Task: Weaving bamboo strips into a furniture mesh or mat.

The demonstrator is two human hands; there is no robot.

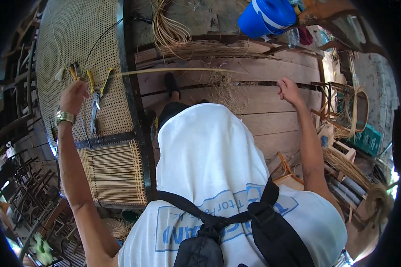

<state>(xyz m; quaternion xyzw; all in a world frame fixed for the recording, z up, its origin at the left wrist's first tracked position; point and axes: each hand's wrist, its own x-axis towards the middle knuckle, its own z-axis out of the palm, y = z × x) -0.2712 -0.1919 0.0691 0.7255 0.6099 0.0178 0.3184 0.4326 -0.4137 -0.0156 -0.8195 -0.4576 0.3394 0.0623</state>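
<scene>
A pale cane strip (178,69) stretches through the air in front of me, its line running toward both hands; its ends fade before the fingers. My left hand (74,94), below a gold wristwatch, is closed above a woven cane panel (58,35) in a dark frame. My right hand (289,92) is raised at the right with fingers curled together; what it grips is too small to see. Beside my left hand lie yellow-handled snips (95,109), with pliers (74,71) just beyond. A dark, thin cord (103,36) crosses the panel.
Nearer me, the frame carries a section of parallel strands (113,173). A bundle of loose cane (167,26) and a blue bucket (267,18) stand ahead. Cane scraps (229,93) litter the plank floor. Chair frames (338,104) and a green crate (366,139) are at the right.
</scene>
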